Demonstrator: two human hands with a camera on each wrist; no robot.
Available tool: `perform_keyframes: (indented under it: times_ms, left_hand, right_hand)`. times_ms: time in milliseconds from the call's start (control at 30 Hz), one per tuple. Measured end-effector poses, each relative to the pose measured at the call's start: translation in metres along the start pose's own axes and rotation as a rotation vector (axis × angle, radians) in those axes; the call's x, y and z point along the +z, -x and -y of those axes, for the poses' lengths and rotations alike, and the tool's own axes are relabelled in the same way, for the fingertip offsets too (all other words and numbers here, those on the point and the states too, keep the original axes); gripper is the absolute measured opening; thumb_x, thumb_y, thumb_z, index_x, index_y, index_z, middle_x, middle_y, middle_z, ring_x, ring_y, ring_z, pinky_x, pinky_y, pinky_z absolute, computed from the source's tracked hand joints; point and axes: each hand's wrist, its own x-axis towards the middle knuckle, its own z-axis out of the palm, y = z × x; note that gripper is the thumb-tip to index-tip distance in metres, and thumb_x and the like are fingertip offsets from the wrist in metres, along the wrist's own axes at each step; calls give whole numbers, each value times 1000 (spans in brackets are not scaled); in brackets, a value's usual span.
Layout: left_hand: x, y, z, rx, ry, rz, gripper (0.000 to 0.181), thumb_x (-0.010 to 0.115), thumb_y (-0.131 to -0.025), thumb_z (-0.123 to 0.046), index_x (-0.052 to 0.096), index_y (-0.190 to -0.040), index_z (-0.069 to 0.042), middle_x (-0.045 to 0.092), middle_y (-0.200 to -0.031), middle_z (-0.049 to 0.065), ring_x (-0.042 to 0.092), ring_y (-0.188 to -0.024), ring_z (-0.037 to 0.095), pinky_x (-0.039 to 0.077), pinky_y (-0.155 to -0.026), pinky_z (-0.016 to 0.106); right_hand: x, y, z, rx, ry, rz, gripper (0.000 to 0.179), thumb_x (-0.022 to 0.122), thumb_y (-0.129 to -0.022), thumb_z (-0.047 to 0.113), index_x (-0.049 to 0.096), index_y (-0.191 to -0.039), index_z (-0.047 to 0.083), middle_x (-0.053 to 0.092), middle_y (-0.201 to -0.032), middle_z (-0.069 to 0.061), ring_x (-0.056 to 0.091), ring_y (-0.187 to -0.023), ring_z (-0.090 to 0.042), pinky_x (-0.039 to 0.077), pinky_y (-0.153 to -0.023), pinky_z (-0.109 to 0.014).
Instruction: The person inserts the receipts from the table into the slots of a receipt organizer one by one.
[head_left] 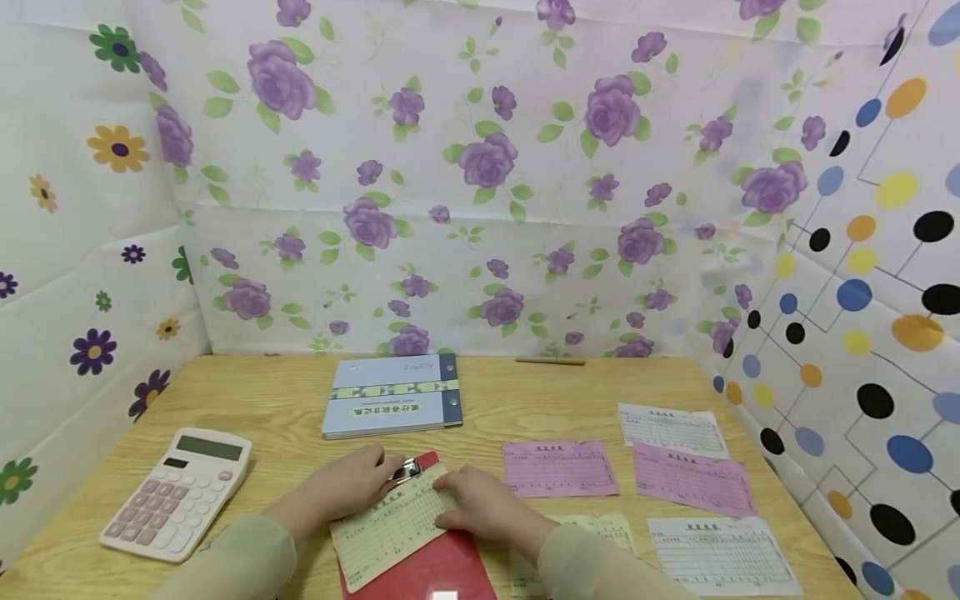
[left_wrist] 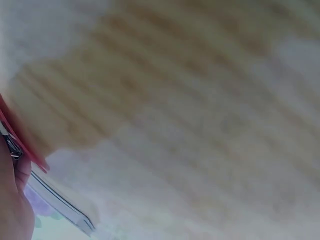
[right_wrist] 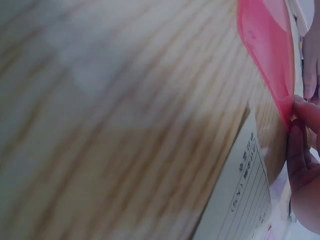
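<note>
A red clipboard (head_left: 453,567) lies tilted at the front of the table, a pale yellow printed form (head_left: 390,533) slanting across it. My left hand (head_left: 348,482) grips the metal clip (head_left: 408,470) at the board's top, and the left wrist view shows fingers close against that clip (left_wrist: 12,147) beside the red edge. With thumb and fingers, my right hand (head_left: 483,508) pinches the form's right edge. In the right wrist view, the right hand (right_wrist: 306,165) is right at the red board's edge (right_wrist: 267,45).
A pink-white calculator (head_left: 180,493) lies left, a blue account book (head_left: 393,408) behind the hands. A thin brown stick (head_left: 551,361) rests at the back. To the right lie pink forms (head_left: 558,468), white forms (head_left: 723,554), and a yellow form (head_left: 600,525) partly under the right forearm.
</note>
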Motion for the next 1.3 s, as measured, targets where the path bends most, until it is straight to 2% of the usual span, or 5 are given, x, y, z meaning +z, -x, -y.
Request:
perform_keyframes:
  times_ms: [367,867,967,1100,1300]
  left_hand:
    - [-15,1,-5,-63,49,108,38,48,-98,-25,49,-133,-8,46,-89,2,45,-73,14,42,-63,35]
    - [0,3,1,40,-6,-51,28,53,-96,-27,51,-120,-15,42,-82,-3,41,-65,10,40,-54,28]
    - [2,5,2,33,9,-76,31,55,-95,-29,52,-123,-16,42,-83,-3,40,-64,9,38,-53,26]
    - [2,7,2,-1,33,-71,36,56,-94,-31,52,-127,-19,44,-86,-4,40,-67,9,38,-55,27]
    - [2,7,1,-12,84,-74,40,57,-93,-33,52,-130,-18,45,-87,-4,41,-68,10,40,-58,28]
  right_hand:
    - [2,-3,11,11,90,-22,47,70,-83,37,62,-124,17,59,-96,-2,53,-80,-11,47,-74,-28]
    - [4,-11,12,66,50,-17,48,66,-87,37,58,-128,14,64,-109,-6,59,-96,-19,46,-85,-33]
    - [-1,-8,6,71,-49,-21,50,66,-86,37,58,-129,13,63,-116,-5,58,-106,-19,44,-91,-34]
    - [-12,1,-13,107,-178,-16,53,66,-86,38,55,-132,13,65,-99,-1,60,-85,-13,48,-77,-31]
    - [-40,22,-53,115,-209,-15,58,63,-89,36,46,-139,12,55,-79,5,48,-64,-9,42,-58,-27]
